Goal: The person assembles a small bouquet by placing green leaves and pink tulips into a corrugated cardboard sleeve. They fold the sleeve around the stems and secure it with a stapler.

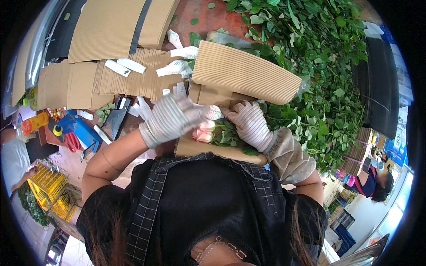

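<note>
My left hand [178, 118], in a striped knit glove, is blurred by motion; its fingers reach the left side of a foam net sleeve [214, 112]. My right hand [251, 123], in a matching glove with a loose grey-brown sleeve cuff, has its fingertips just right of that net. Whether either hand grips it cannot be told. Under the net, pink roses [203, 132] with green leaves [228, 134] lie on a cardboard wrap [213, 150]. The wrap's corrugated upper flap [246, 73] stands raised beyond my hands.
Leafy rose stems [319, 99] are heaped at the right. Cardboard sheets [103, 30], white foam nets [171, 68] and a black stapler [119, 116] lie at the left, near red-handled scissors [73, 142] and a blue tool [85, 129]. Other people are at both far sides.
</note>
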{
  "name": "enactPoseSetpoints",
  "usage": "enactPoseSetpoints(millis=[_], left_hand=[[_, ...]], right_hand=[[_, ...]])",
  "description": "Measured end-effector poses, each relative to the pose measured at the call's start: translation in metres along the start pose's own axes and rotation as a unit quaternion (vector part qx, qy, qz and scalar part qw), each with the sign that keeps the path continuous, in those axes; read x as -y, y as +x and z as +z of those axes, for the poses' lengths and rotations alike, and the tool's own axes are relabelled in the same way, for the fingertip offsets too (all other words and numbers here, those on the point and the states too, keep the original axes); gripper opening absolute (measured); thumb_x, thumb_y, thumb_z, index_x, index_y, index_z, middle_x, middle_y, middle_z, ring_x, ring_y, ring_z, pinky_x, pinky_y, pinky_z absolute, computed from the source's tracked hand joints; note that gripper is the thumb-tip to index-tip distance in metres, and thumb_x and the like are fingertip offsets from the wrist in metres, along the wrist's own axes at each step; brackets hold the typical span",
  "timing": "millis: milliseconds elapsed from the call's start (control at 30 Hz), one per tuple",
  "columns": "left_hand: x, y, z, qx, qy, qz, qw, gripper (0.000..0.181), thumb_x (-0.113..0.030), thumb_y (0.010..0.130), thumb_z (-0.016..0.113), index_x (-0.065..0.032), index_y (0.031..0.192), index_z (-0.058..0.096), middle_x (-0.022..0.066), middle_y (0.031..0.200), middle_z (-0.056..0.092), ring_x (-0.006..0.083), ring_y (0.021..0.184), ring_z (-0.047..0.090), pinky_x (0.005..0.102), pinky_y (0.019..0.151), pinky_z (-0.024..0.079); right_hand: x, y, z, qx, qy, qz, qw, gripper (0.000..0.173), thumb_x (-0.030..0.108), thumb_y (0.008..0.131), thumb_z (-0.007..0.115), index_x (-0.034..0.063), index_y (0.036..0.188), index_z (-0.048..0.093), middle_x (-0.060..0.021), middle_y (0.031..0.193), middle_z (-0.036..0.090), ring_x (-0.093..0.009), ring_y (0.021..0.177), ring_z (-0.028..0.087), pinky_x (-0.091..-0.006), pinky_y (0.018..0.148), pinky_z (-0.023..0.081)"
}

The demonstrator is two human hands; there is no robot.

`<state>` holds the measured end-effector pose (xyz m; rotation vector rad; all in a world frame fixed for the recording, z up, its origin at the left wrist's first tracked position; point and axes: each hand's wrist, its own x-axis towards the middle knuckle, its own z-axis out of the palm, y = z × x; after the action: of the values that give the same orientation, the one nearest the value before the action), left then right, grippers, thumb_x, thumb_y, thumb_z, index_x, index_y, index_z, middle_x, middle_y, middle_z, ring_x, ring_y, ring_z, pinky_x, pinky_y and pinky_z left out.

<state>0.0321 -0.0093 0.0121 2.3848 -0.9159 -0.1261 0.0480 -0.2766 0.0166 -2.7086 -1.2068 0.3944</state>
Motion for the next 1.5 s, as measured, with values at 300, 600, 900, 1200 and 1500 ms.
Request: enactPoseSetpoints(millis=[300, 600, 900, 1200, 1500], left_hand=[[0.033, -0.011, 0.017, -0.109, -0.04, -0.022, 0.993, 0.017, -0.021, 0.078, 0.061, -0.0075, 0.088, 0.063, 0.0128, 0.089, 0.059, 0.0332, 0.09, 0.057, 0.0448, 0.089, 0.044], [0.019, -0.03, -0.033, -0.165, -0.037, -0.06, 0.984, 0.035, -0.023, 0.073, 0.072, -0.0056, 0.102, 0.063, 0.0114, 0.086, 0.06, 0.0281, 0.085, 0.059, 0.0374, 0.073, 0.048], [-0.008, 0.012, 0.029, 0.031, -0.004, 0.083, 0.996, 0.044, -0.049, 0.08, 0.06, -0.017, 0.11, 0.065, 0.0091, 0.125, 0.055, 0.0286, 0.114, 0.05, 0.0485, 0.099, 0.037], [0.001, 0.005, 0.043, -0.011, 0.016, 0.096, 0.995, 0.027, -0.024, 0.076, 0.063, -0.0223, 0.102, 0.067, 0.0012, 0.12, 0.059, 0.0247, 0.109, 0.054, 0.0398, 0.091, 0.045], [0.002, 0.008, 0.05, -0.009, -0.008, 0.096, 0.995, 0.029, -0.03, 0.079, 0.062, -0.0284, 0.108, 0.066, -0.004, 0.124, 0.057, 0.0203, 0.11, 0.055, 0.0405, 0.088, 0.044]], right_hand=[[0.004, -0.003, 0.006, 0.004, -0.055, 0.003, 0.998, 0.042, 0.007, 0.081, 0.048, 0.0139, 0.121, 0.06, -0.0122, 0.084, 0.058, -0.032, 0.081, 0.055, -0.0441, 0.071, 0.044], [0.014, 0.004, -0.01, 0.049, -0.095, -0.004, 0.994, 0.039, 0.01, 0.083, 0.048, 0.0137, 0.12, 0.061, -0.0099, 0.089, 0.058, -0.029, 0.087, 0.056, -0.0419, 0.075, 0.045], [0.0, -0.042, -0.069, -0.063, 0.086, 0.119, 0.987, 0.034, 0.018, 0.078, 0.063, 0.0111, 0.112, 0.061, -0.0108, 0.099, 0.06, -0.029, 0.094, 0.057, -0.0417, 0.077, 0.047], [-0.052, 0.041, -0.194, -0.139, 0.251, 0.001, 0.958, 0.024, 0.018, 0.088, 0.056, 0.0093, 0.108, 0.066, -0.0095, 0.1, 0.067, -0.027, 0.091, 0.062, -0.0372, 0.081, 0.05], [-0.2, 0.323, -0.091, -0.247, -0.203, 0.097, 0.942, 0.041, 0.025, 0.082, 0.06, 0.0118, 0.12, 0.053, -0.0138, 0.115, 0.054, -0.028, 0.105, 0.054, -0.0438, 0.087, 0.047]])
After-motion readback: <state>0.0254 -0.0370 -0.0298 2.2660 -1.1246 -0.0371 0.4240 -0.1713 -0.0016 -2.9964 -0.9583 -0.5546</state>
